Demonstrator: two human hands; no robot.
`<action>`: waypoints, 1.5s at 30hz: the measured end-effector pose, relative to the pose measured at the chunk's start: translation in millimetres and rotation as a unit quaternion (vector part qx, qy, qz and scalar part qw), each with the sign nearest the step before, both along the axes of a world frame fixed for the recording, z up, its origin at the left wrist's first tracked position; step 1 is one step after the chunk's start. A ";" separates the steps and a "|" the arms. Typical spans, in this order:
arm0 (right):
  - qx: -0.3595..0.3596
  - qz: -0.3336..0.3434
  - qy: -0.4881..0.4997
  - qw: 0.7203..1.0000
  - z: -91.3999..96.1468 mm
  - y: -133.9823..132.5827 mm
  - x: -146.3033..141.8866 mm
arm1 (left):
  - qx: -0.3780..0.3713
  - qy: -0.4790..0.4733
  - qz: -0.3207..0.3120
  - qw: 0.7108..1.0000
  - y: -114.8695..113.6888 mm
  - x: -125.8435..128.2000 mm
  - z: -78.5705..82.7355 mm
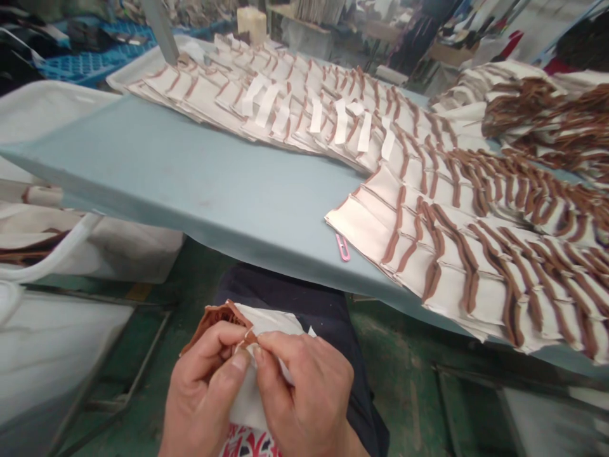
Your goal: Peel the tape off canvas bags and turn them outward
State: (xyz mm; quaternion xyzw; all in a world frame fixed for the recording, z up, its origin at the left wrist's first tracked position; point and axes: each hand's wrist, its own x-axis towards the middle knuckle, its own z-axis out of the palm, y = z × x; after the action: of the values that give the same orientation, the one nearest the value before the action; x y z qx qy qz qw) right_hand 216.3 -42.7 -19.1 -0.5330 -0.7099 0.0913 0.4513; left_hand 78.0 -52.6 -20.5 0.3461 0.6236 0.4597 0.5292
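Above my lap, both hands meet at the edge of a white and brown fabric piece (271, 319). Its brown side folds up at the left, and the white side hangs down between my hands. My left hand (204, 387) pinches the brown edge between thumb and forefinger. Right beside it, my right hand (307, 381) pinches the same edge, fingertips almost touching the left ones. What lies right between the fingertips is too small to make out. A pink thread snipper or clip-like tool (342, 247) lies at the table's front edge, beyond my hands.
A blue-grey covered table (190, 184) stands in front of me. Overlapping rows of white pieces with brown edges (457, 266) cover its right and back. White paper strips (340, 120) lie on the back row. White plastic bins (128, 251) stand at the left.
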 end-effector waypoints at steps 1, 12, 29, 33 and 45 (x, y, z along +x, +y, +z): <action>0.003 0.006 0.000 1.000 -0.4 -1.8 0.1 | -0.021 -0.038 -0.001 0.999 -2.8 -1.3 -1.7; -0.131 -0.021 0.128 0.983 -17.6 -23.1 -3.4 | -0.061 0.017 -0.036 0.997 -21.5 3.7 -0.1; -0.495 0.083 0.463 0.731 4.5 12.2 22.1 | 0.086 0.108 -0.139 0.981 18.5 18.1 24.7; -0.469 0.123 0.534 0.692 3.1 22.3 28.7 | 0.143 0.112 -0.212 0.960 37.1 8.4 18.4; -0.385 0.188 0.513 0.744 4.4 55.7 27.8 | 0.216 0.179 -0.328 0.902 88.5 -3.3 45.4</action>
State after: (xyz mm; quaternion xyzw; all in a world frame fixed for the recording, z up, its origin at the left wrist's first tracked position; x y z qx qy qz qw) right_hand 244.0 13.0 -14.8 -0.3898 -0.3617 0.6993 0.4778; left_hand 74.7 35.9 24.9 0.7133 0.4441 0.3139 0.4421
